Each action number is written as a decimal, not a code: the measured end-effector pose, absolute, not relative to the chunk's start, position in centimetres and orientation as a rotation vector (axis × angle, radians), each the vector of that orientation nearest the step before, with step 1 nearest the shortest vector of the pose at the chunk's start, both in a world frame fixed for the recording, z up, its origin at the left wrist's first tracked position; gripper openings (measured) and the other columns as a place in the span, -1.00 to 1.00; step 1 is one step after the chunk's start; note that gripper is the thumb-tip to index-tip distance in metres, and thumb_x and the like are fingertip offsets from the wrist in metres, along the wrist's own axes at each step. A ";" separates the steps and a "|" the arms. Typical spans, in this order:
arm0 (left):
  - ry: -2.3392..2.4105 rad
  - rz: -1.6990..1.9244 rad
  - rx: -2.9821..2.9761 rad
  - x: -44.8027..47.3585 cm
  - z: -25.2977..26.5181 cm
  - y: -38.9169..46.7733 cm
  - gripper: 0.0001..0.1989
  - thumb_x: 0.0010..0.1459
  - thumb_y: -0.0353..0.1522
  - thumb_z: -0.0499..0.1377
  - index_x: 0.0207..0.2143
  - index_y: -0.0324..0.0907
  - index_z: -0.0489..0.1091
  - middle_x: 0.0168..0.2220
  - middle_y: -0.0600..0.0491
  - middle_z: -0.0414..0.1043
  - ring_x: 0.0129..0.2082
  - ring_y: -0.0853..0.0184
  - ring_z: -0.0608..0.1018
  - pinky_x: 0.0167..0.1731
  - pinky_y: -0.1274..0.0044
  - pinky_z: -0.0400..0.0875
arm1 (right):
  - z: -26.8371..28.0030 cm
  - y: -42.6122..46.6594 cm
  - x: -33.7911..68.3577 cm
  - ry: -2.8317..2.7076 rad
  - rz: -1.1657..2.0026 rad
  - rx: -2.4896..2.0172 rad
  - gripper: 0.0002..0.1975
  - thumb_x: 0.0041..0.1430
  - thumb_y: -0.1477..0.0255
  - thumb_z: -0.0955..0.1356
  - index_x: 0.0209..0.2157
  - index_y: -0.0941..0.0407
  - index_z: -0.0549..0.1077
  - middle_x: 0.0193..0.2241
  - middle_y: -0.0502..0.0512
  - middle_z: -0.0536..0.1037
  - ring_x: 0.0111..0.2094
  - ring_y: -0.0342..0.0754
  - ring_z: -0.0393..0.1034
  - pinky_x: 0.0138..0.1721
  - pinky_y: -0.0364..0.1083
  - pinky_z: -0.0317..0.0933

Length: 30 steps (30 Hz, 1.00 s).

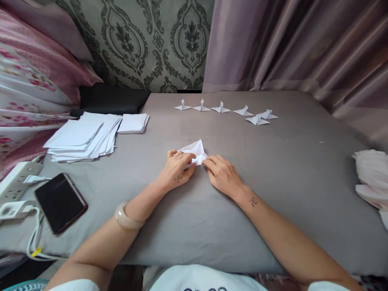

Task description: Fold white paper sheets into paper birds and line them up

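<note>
A partly folded sheet of white paper [198, 149] lies on the grey-covered table in front of me, its creases showing and one point aimed away from me. My left hand [178, 167] is closed on its left side, thumb and fingers pinching the near edge. At the paper's right corner, the fingertips of my right hand [221, 171] are pressed together on it. Part of the paper is hidden beneath the left fingers. Farther back, several folded white paper cranes [221, 107] stand in a row with wings spread.
Left of me lie a loose stack of white sheets [81, 137] and a smaller paper stack [133, 123], with a black folded item [115, 99] behind. A phone [61, 203], a power strip [18, 182] and cables sit at the near left. Crumpled white material [371, 173] is at the right edge.
</note>
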<state>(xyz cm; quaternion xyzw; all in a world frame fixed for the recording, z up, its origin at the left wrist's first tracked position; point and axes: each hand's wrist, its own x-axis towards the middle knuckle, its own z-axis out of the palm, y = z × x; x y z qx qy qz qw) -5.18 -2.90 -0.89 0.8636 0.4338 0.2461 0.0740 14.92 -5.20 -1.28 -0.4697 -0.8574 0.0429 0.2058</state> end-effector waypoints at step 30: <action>1.421 0.928 2.767 -5.2 -1.8 -1.7 -0.48 0.18 -0.11 0.14 0.08 -0.24 0.21 -0.01 -0.22 0.28 -0.04 0.10 0.34 -0.08 0.32 0.19 | -0.8 -4.9 16.0 -2.419 0.360 -1.251 -0.64 0.23 0.60 0.21 -0.07 0.02 0.51 -0.14 0.11 0.47 -0.13 -0.02 0.29 -0.19 -0.06 0.22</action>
